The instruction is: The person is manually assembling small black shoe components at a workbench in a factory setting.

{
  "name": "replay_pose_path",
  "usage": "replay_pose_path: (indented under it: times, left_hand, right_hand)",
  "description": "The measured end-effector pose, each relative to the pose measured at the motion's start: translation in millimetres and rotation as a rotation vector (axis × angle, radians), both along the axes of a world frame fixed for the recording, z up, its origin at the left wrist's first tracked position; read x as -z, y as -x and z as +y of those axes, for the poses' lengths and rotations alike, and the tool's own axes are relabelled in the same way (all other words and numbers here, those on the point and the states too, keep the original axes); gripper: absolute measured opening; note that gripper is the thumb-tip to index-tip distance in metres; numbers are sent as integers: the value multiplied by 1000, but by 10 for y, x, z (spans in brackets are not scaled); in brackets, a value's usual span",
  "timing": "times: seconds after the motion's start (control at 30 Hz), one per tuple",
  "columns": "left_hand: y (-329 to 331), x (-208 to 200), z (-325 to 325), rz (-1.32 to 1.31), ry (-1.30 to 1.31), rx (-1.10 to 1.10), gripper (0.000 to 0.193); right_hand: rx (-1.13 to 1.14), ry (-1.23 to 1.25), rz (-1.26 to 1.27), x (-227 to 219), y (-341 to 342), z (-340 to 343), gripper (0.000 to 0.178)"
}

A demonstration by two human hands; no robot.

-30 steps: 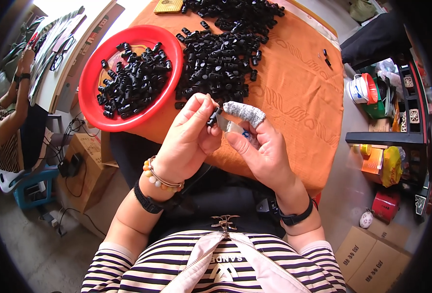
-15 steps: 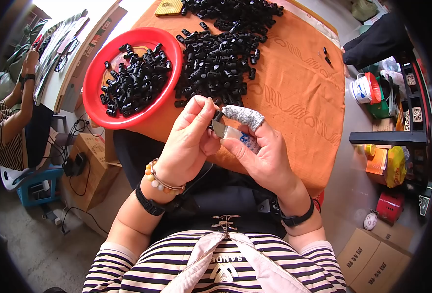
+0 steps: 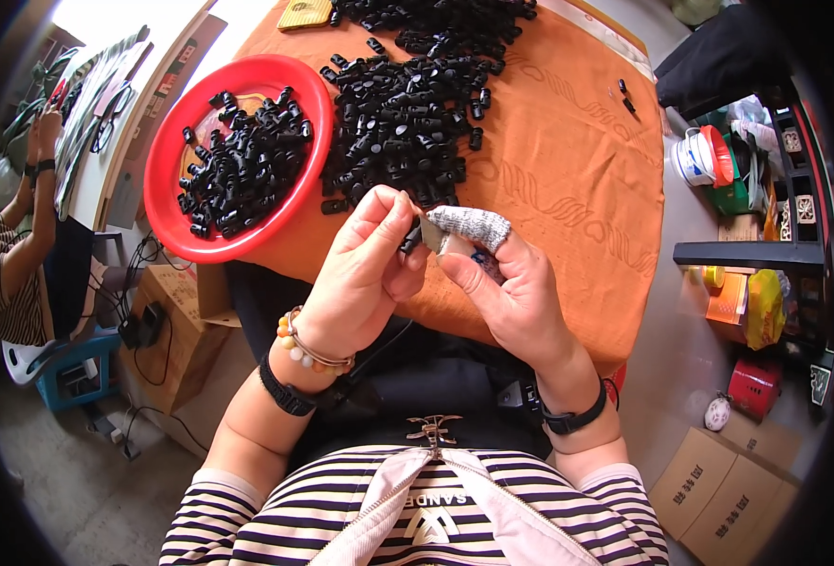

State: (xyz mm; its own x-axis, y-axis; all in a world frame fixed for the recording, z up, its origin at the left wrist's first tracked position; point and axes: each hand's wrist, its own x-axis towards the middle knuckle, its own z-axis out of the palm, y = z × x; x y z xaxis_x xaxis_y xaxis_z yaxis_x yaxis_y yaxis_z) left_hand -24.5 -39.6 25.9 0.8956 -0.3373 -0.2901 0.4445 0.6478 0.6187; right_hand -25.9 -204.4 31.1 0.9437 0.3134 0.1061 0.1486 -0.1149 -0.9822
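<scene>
My left hand (image 3: 368,253) pinches a small black plastic part (image 3: 411,236) between thumb and fingers, above the near edge of the table. Close against that part is a short flat metal blade (image 3: 430,233), gripped in my right hand (image 3: 519,292). White wrapping covers the handle (image 3: 456,246) of the blade, and my right thumb presses on it. A grey knitted finger cover (image 3: 474,224) sits on my right index finger. My fingers hide most of the black part. Beyond my hands lies a large pile of similar black parts (image 3: 393,127).
A red basin (image 3: 159,179) holding more black parts stands at the left on the orange tablecloth (image 3: 568,174). A yellow pad (image 3: 304,13) lies at the far edge. Shelving (image 3: 747,253) and cardboard boxes (image 3: 700,481) are on the right. Another person (image 3: 25,255) sits at far left.
The view has shifted slightly, so the basin and pile appear further left. My right thumb and the blade have tilted a little against the black part; both grips stay.
</scene>
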Motion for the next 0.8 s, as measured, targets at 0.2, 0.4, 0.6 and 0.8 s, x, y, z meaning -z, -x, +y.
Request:
replay_pose_path:
  times: [0.2,0.4,0.6,0.8]
  left_hand:
    - [-7,10,-59,17,9,24,10]
    - [2,-55,-109,24,-25,-9,8]
    - [-20,-60,68,-40,16,-43,8]
    - [-265,-96,607,-39,23,-500,16]
  right_hand:
    - [106,-160,47,77,-37,29,42]
    - [19,-202,178,42,-171,144,50]
    - [126,-180,81,93,-255,167,42]
    - [200,143,-3,225,-362,95,41]
